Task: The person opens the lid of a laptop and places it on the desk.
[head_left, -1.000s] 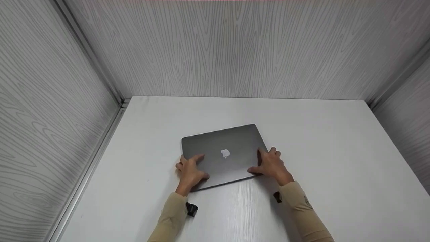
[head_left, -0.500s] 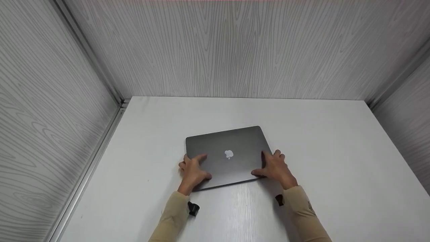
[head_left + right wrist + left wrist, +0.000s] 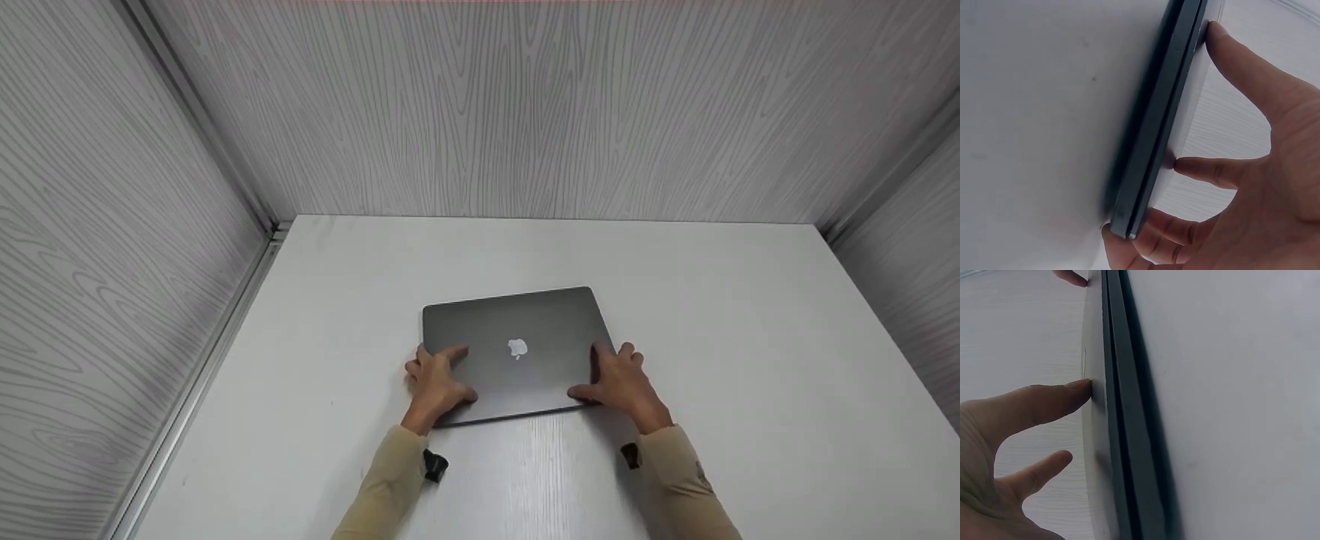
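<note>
A closed grey laptop [image 3: 536, 382] with a pale apple logo [image 3: 517, 348] on its lid lies on the white table, slightly turned, its right end farther back. My left hand [image 3: 436, 386] grips its left front part: thumb and forefinger on the lid, the other fingers over the left edge. On the right side my right hand [image 3: 626, 382] holds it the same way. In the right wrist view its lower fingers [image 3: 1168, 230] curl round the laptop's corner, while the thumb [image 3: 1235, 56] touches the lid. The left wrist view shows the thumb [image 3: 1044, 404] at the lid near the front edge [image 3: 1129, 410].
The white table [image 3: 750, 337] spreads on all sides of the laptop. Grey wood-grain panels stand behind it [image 3: 510, 112], at the left [image 3: 112, 262] and at the right. A small black device [image 3: 435, 466] sits at each wrist, under tan sleeves [image 3: 382, 487].
Both hands have shifted the laptop a little to the right. Its right end has come nearer to me, so it has turned slightly clockwise and sits straighter. The grip looks unchanged.
</note>
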### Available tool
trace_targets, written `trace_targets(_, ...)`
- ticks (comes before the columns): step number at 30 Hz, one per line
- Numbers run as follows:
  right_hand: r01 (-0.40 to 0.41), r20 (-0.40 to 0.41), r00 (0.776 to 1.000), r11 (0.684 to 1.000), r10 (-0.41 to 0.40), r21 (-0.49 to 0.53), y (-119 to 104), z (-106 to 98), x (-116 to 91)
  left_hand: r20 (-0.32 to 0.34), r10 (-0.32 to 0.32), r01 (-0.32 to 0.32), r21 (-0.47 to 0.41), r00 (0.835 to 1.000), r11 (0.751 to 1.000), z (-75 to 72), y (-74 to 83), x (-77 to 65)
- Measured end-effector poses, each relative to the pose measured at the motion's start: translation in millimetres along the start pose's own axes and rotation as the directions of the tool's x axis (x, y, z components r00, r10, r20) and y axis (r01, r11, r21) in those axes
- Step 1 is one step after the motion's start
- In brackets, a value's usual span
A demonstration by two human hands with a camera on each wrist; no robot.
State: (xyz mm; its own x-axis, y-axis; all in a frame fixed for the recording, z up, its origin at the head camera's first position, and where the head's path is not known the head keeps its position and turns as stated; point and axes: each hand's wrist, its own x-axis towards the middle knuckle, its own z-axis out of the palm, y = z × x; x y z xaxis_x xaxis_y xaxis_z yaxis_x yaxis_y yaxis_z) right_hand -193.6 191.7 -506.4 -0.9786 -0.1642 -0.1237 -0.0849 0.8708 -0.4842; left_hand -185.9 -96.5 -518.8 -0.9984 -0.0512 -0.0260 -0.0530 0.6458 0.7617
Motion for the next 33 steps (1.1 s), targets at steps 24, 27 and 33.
trace_targets(24,-0.035,-0.024,0.999,0.999,0.035,0.016,7.7,-2.7,-27.6,-0.002,0.029,-0.029,0.024,1.000,0.999,14.5,12.9,-0.2)
trace_targets(27,-0.036,-0.025,0.999,0.999,0.037,0.022,7.8,-3.6,-30.8,-0.004,0.028,-0.027,0.031,1.000,0.999,16.1,14.0,-0.6)
trace_targets(33,-0.043,-0.039,0.998,0.999,0.044,0.027,8.7,-4.4,-36.5,-0.002,0.018,-0.018,0.030,1.000,0.999,18.8,17.0,-0.2)
